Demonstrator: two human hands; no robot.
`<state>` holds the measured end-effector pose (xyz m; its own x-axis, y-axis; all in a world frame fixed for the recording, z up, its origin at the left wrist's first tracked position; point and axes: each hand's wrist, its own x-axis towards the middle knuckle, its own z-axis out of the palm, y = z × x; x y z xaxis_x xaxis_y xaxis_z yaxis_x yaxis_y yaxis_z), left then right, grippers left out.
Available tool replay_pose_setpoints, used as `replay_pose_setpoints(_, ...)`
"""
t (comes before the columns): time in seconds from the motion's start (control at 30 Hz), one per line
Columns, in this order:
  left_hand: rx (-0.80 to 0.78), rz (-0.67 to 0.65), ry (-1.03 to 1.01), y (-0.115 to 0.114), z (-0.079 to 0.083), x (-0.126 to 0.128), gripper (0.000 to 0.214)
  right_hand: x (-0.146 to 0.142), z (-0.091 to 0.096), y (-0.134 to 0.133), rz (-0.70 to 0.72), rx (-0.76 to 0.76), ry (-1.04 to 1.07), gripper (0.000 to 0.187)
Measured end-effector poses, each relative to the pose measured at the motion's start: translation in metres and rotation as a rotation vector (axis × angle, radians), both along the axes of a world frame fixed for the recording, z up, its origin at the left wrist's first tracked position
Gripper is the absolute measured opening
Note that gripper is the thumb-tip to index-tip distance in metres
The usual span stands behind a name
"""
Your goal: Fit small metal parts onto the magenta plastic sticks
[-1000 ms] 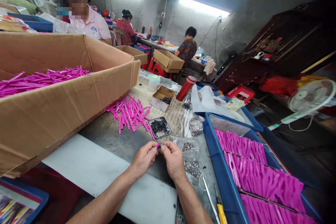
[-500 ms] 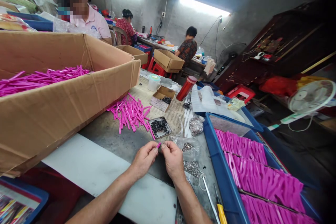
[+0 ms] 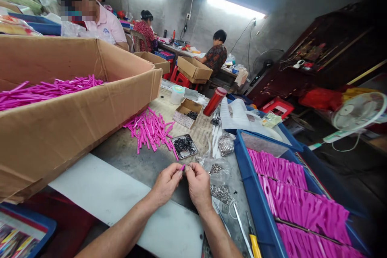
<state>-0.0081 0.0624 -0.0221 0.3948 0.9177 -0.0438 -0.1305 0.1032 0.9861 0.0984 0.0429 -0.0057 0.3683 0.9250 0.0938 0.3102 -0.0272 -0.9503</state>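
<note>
My left hand [image 3: 165,182] and my right hand [image 3: 198,185] meet fingertip to fingertip above the grey table [image 3: 133,157]. Both are closed in a pinch on a small pink plastic piece [image 3: 182,167], whose tip shows between them. Just beyond my hands lies a small metal tray of dark metal parts [image 3: 184,146]. A loose pile of pink plastic sticks [image 3: 149,130] lies behind it. To the right, a blue tray [image 3: 250,177] holds rows of pink pieces [image 3: 302,205].
A big cardboard box [image 3: 75,117] with pink sticks fills the left. A white sheet [image 3: 121,201] lies under my forearms. Plastic bags of small silver parts [image 3: 225,144], a small carton [image 3: 187,113], a red cup [image 3: 214,102] and a yellow-handled tool [image 3: 254,244] are near. Three people sit at the back.
</note>
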Motion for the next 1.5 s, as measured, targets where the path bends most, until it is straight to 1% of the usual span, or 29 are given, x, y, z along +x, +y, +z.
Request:
replay_pose_setpoints(0.13,0.001,-0.017,-0.006,0.0,-0.001,0.0,0.018,0.001,-0.004,0.0,-0.004,0.014,-0.047,0.014)
replay_pose_setpoints(0.23,-0.007,-0.024,-0.013,0.0,-0.001,0.0,0.019,0.001,-0.007,0.0,0.006,0.019,-0.041,0.014)
replay_pose_setpoints(0.43,-0.032,-0.065,-0.03,0.001,-0.002,0.001,0.022,-0.001,-0.005,0.002,0.055,0.011,0.076,0.018)
replay_pose_setpoints(0.57,-0.056,-0.08,-0.039,0.001,-0.001,0.0,0.021,0.004,-0.003,0.001,0.099,0.014,0.13,0.024)
replay_pose_setpoints(0.7,-0.07,-0.081,-0.036,0.001,-0.001,0.0,0.021,0.015,0.003,-0.005,0.09,0.003,0.109,0.023)
replay_pose_setpoints(0.87,-0.082,-0.067,-0.024,0.002,-0.003,0.001,0.02,0.036,0.021,-0.013,0.013,0.04,0.05,0.022)
replay_pose_setpoints(1.0,-0.082,-0.072,-0.025,0.002,-0.005,0.001,0.02,0.059,0.035,-0.016,-0.102,0.069,-0.112,0.024)
replay_pose_setpoints(1.1,-0.076,-0.077,-0.031,0.003,-0.006,0.0,0.021,0.077,0.037,-0.016,-0.127,0.021,-0.339,0.026)
replay_pose_setpoints(1.2,-0.068,-0.083,-0.034,0.004,-0.007,-0.001,0.021,0.091,0.035,-0.013,-0.083,-0.125,-0.638,0.025)
replay_pose_setpoints(1.33,-0.064,-0.083,-0.032,0.005,-0.008,-0.001,0.022,0.096,0.033,-0.005,0.05,-0.366,-0.992,0.026)
replay_pose_setpoints(1.4,-0.062,-0.076,-0.023,0.005,-0.007,-0.001,0.022,0.095,0.032,-0.001,0.098,-0.465,-1.09,0.027)
replay_pose_setpoints(1.5,-0.065,-0.07,-0.009,0.004,-0.004,-0.001,0.022,0.094,0.03,0.005,0.12,-0.536,-1.131,0.026)
